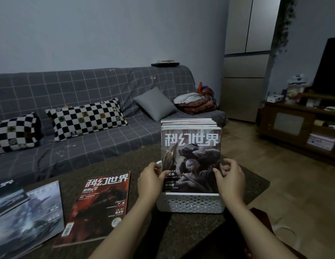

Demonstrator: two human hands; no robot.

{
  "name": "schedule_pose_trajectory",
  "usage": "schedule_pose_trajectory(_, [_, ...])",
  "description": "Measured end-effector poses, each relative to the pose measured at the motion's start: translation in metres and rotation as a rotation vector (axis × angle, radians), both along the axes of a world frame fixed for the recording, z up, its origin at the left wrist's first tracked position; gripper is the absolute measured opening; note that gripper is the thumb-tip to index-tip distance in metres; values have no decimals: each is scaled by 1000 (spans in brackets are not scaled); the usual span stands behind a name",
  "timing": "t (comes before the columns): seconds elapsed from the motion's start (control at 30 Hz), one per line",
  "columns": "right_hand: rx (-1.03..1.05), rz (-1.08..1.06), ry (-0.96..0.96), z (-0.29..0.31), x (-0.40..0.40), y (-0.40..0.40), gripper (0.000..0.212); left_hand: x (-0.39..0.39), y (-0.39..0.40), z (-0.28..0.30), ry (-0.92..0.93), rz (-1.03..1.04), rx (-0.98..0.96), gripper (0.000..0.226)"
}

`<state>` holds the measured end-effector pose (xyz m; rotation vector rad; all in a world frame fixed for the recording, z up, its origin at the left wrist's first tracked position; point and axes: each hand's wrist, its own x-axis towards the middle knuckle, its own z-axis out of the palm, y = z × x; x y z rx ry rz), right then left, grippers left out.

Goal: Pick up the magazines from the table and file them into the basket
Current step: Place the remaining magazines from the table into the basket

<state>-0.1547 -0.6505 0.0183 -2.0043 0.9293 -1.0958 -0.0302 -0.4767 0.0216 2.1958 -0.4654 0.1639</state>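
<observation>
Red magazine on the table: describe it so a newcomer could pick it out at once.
On the dark table before the sofa, look left of the white basket. The red magazine lies flat there, between the basket and the grey-blue magazines; it alone has a red cover.

The white perforated plastic basket (190, 202) stands on the dark speckled table (181, 236). In it, magazines stand upright in a row, the robot-cover magazine (191, 156) frontmost. Left of the basket lies the red-cover magazine (97, 208); farther left, overlapping grey-blue magazines (26, 217). Behind the basket stands the grey grid-patterned sofa (88, 86).
</observation>
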Motion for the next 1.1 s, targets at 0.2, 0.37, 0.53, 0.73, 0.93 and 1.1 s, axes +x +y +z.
schedule_pose_trajectory(0.2, [66,344,-133,10,-2,59,19,-22,30,8,-52,-44,-113,28])
schedule_pose_trajectory(0.37, [114,575,-96,-3,23,119,20,-28,84,6,-70,-31,-152,8])
schedule_pose_trajectory(0.53, [203,681,41,-37,59,171,24,-1,141,-34,-3,156,18,15])
schedule_pose_trajectory(0.73, [291,684,308,-69,92,202,41,32,193,-80,146,327,459,42])
schedule_pose_trajectory(0.93, [392,735,350,-85,113,211,35,64,211,-91,179,358,628,60])
schedule_pose_trajectory(1.1, [316,604,364,-83,116,206,34,82,208,-79,290,474,496,67])
